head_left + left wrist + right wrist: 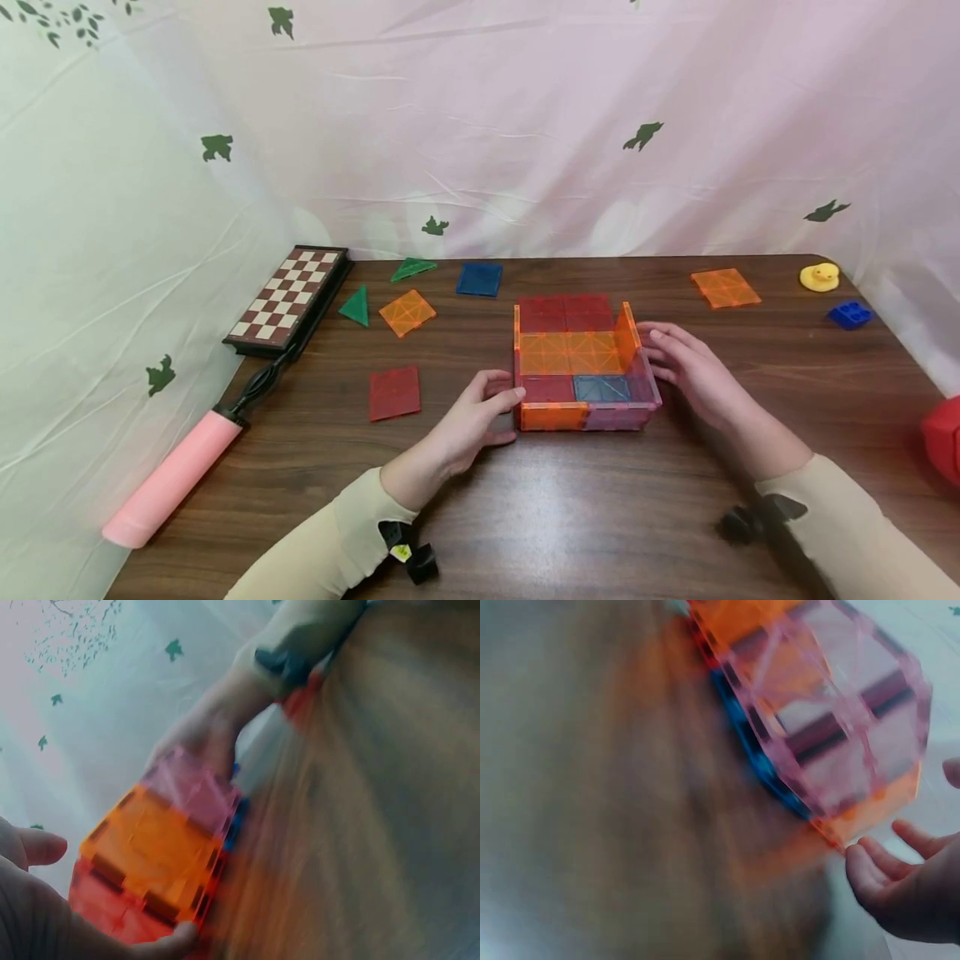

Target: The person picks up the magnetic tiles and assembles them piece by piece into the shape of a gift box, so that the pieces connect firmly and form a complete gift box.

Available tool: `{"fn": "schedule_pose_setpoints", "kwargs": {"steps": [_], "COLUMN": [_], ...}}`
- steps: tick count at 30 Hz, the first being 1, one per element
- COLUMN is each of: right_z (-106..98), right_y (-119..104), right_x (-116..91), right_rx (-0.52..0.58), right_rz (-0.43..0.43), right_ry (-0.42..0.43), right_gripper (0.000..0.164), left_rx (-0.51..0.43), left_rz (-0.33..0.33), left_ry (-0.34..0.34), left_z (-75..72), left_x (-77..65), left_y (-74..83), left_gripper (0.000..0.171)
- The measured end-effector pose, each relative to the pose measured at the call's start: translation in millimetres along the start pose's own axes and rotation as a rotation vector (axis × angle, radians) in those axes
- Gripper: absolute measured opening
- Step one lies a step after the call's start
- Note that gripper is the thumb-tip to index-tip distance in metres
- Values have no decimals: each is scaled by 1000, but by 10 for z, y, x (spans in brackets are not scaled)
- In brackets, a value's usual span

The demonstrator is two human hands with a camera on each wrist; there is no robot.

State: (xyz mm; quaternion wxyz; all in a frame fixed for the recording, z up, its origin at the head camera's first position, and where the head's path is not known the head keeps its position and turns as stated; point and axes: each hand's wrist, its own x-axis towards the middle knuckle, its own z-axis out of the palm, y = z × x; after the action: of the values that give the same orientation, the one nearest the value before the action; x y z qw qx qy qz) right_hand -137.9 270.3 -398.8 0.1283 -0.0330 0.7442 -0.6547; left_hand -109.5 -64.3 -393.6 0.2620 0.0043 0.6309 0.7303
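Note:
A box of see-through magnetic tiles [553, 417] sits on the table, with low orange and purple walls in front and a floor of red, orange and blue squares. Beside its left wall is my left hand [468, 421], thumb tip at the front left corner and the other fingers spread along that side. My right hand [693, 375] reaches to the right side, relaxed fingertips right at the upright orange tile [627, 337]. In the right wrist view, the fingertips [859, 859] are by the lower orange edge, next to the purple wall [840, 727].
Left of the box lie a red square tile [394, 393], an orange one [407, 313], a blue one [479, 279] and green triangles [356, 307]. Further left are a chessboard [288, 296] and a pink pump [176, 475]. A rubber duck [819, 277] and blue brick [851, 315] stand right.

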Motion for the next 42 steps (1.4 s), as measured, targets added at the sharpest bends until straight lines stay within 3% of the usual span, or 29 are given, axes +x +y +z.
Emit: {"fn": "schedule_pose_setpoints", "kwargs": {"steps": [7, 14, 19, 25, 30, 35, 40, 42], "right_z": [-53, -90, -102, -88, -65, 23, 175, 208], "right_y": [70, 163, 183, 186, 201, 204, 157, 128], "right_x": [227, 234, 185, 22, -196, -401, -454, -438], "right_rx": [112, 166, 165, 149, 154, 71, 24, -16], "right_rz": [-70, -99, -104, -130, -161, -187, -195, -178], "right_ry": [-18, -1, 34, 58, -5, -100, -225, -222], "right_gripper": [51, 38, 37, 29, 28, 34, 34, 35], "left_rx": [-103, -120, -113, -72, -78, -69, -54, -57], "left_rz": [42, 45, 96, 166, 237, 303, 300, 272], "left_ry": [2, 8, 62, 178, 262, 276, 247, 238], "left_z": [109, 157, 139, 12, -144, -301, -401, -422], "left_x": [-33, -26, -5, 71, 263, 586, 814, 842], "left_y": [-68, -94, -87, -40, 13, 117, 196, 201], "left_gripper": [51, 55, 48, 35, 31, 26, 24, 26]}}
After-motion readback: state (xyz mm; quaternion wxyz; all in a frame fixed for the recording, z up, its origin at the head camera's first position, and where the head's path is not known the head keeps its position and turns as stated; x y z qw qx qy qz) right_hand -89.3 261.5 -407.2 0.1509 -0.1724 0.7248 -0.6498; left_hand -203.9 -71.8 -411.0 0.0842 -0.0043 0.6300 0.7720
